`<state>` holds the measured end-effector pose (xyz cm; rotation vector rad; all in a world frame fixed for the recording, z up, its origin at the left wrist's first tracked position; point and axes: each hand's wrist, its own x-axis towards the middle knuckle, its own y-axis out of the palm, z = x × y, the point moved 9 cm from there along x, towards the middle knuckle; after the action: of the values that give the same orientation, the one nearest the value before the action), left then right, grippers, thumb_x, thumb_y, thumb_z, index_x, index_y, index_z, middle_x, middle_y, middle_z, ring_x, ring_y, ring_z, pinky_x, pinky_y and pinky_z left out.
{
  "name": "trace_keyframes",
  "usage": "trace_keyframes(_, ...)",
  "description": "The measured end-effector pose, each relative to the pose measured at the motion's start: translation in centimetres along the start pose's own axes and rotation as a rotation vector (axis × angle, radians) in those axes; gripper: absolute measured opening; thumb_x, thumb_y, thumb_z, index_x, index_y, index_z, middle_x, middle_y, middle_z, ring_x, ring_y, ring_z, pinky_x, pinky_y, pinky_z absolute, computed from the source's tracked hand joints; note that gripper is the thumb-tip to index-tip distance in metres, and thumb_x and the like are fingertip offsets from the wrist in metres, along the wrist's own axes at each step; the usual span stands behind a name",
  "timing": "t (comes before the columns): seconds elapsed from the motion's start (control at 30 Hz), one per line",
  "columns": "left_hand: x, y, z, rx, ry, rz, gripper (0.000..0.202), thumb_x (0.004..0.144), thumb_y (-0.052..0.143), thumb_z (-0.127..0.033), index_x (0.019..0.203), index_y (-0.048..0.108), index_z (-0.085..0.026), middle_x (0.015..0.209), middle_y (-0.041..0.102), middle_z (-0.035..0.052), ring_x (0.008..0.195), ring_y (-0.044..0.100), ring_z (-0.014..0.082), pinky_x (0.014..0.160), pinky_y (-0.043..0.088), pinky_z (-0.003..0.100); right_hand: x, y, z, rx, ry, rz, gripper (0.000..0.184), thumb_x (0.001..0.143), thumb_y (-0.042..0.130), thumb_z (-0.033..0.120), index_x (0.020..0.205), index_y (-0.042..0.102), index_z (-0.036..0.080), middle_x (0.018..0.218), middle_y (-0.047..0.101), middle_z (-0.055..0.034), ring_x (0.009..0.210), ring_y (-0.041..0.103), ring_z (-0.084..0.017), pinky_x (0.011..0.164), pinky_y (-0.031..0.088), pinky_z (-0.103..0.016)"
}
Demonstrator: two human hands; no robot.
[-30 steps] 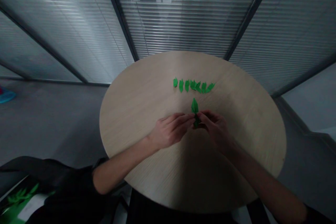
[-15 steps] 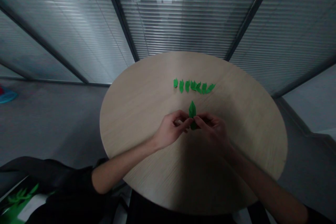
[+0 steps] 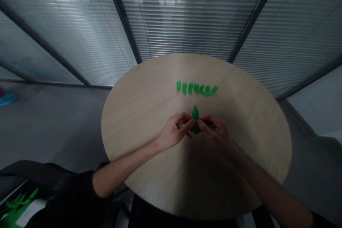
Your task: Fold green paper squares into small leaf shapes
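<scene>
Two bare forearms reach in from the bottom corners of the frame and angle toward the center. The left forearm (image 3: 125, 167) comes from the lower left, and the right forearm (image 3: 267, 188) from the lower right. The left hand (image 3: 173, 131) and right hand (image 3: 216, 133) meet just below center, both curled, with fingertips (image 3: 188, 123) pinched close together.

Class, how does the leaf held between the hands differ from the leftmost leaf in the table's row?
The held leaf is gripped by the left hand and right hand, while the leftmost leaf lies untouched on the table. The held leaf is partly hidden; the leftmost leaf shows whole. The held leaf looks larger than the leftmost leaf. Both are bright green.
</scene>
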<state>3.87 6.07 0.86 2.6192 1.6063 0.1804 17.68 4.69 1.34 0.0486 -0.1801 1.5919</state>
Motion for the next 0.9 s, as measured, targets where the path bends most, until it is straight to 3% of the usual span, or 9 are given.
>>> trace_keyframes(0.37,-0.3,-0.7,-0.9,0.042,0.078,-0.070,0.037,0.096,0.072,-0.050,0.086,0.063,-0.015,0.068,0.067,0.0007,0.061,0.066,0.0124,0.059,0.057,0.024,-0.2,0.5,-0.8,0.100,0.103,0.016,0.033,0.085,0.081,0.053,0.088,0.076,0.020,0.081,0.078,-0.0045,0.071,0.076,-0.020,0.069,0.065,-0.033)
trace_keyframes(0.5,-0.4,-0.9,-0.7,0.147,0.088,-0.105,0.032,0.099,0.070,-0.045,0.089,0.061,-0.016,0.074,0.067,0.0011,0.061,0.067,0.0117,0.055,0.054,0.021,-0.1,0.5,-0.4,0.091,0.077,0.025,0.030,0.085,0.081,0.050,0.085,0.077,0.020,0.079,0.077,-0.0044,0.071,0.075,-0.019,0.069,0.064,-0.032)
trace_keyframes(0.57,-0.6,-1.5,-1.5,0.232,0.178,-0.171,0.027,0.098,0.073,-0.040,0.093,0.060,-0.016,0.080,0.064,0.0003,0.063,0.065,0.0102,0.053,0.052,0.019,-0.1,0.3,-0.2,0.078,0.061,0.025,0.029,0.085,0.081,0.049,0.086,0.077,0.020,0.079,0.077,-0.0043,0.071,0.075,-0.019,0.069,0.063,-0.032)
trace_keyframes(0.63,-1.2,-1.9,-3.2,0.354,0.357,-0.220,0.022,0.097,0.076,-0.033,0.101,0.063,-0.017,0.092,0.063,0.0020,0.072,0.065,0.0105,0.058,0.054,0.019,-0.1,0.3,-0.1,0.083,0.053,0.032,0.029,0.085,0.082,0.049,0.086,0.077,0.021,0.080,0.077,-0.0038,0.071,0.075,-0.018,0.069,0.063,-0.031)
trace_keyframes(0.77,-2.5,-0.8,-5.6,0.629,0.685,-0.158,0.019,0.102,0.069,-0.026,0.120,0.072,-0.021,0.109,0.058,0.0059,0.095,0.065,0.0150,0.074,0.062,0.026,-0.2,0.8,0.0,0.149,0.048,0.079,0.031,0.086,0.082,0.052,0.090,0.078,0.021,0.082,0.077,-0.0031,0.072,0.075,-0.017,0.070,0.064,-0.031)
trace_keyframes(0.9,-2.8,-0.6,-5.9,0.705,0.739,-0.147,0.023,0.103,0.068,-0.028,0.124,0.074,-0.021,0.107,0.057,0.0055,0.093,0.063,0.0151,0.078,0.062,0.029,-0.4,1.0,0.1,0.198,0.047,0.100,0.031,0.087,0.082,0.052,0.093,0.079,0.022,0.084,0.078,-0.0032,0.072,0.074,-0.017,0.069,0.065,-0.031)
